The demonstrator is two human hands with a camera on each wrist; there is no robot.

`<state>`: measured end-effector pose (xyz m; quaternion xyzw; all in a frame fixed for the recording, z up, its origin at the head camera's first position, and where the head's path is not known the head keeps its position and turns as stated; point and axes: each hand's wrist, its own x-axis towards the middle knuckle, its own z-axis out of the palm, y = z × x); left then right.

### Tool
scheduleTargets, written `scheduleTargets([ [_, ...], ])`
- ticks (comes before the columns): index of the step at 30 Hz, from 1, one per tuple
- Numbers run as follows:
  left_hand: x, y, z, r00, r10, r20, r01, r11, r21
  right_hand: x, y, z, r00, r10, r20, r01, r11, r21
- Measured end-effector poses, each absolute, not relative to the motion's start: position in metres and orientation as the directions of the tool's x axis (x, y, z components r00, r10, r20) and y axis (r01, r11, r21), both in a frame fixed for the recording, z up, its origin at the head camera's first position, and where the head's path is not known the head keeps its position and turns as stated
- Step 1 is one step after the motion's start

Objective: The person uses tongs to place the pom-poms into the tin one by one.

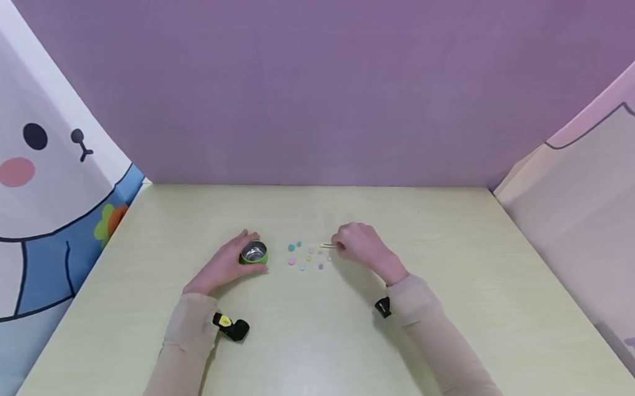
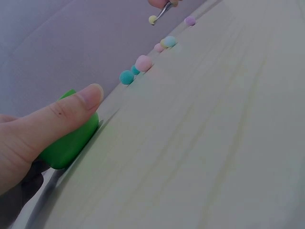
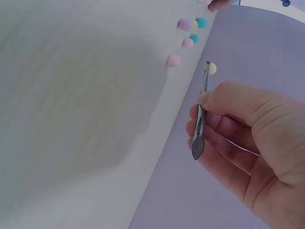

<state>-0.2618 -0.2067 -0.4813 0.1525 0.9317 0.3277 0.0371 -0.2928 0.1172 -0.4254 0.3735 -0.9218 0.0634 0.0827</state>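
Observation:
My left hand (image 1: 219, 269) grips a small green cup (image 1: 262, 259) with a shiny metal inside, thumb on the near side and fingers round the far side. In the left wrist view the thumb lies across the cup's green wall (image 2: 76, 143). My right hand (image 1: 361, 244) pinches metal tweezers (image 3: 198, 138) between thumb and fingers. At the tweezers' tips is a pale yellow ball (image 3: 213, 68), raised above the tabletop. Between the hands lie several small balls, among them a teal one (image 2: 127, 77), a pink one (image 2: 143, 63) and a purple one (image 2: 190, 21).
The pale wooden table (image 1: 307, 348) runs back to a purple wall panel (image 1: 315, 98). A cartoon-printed panel (image 1: 27, 202) stands along the left side, and a pale printed panel (image 1: 604, 219) along the right. Each wrist wears a black camera (image 1: 235, 329).

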Motion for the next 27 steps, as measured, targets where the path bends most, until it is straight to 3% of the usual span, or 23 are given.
scheduleTargets([
  [27, -0.261, -0.204, -0.484, -0.955, 0.297, 0.016, 0.239, 0.735, 0.635, -0.289, 0.068, -0.41, -0.664, -0.726, 0.18, -0.743, 0.668, -0.048],
])
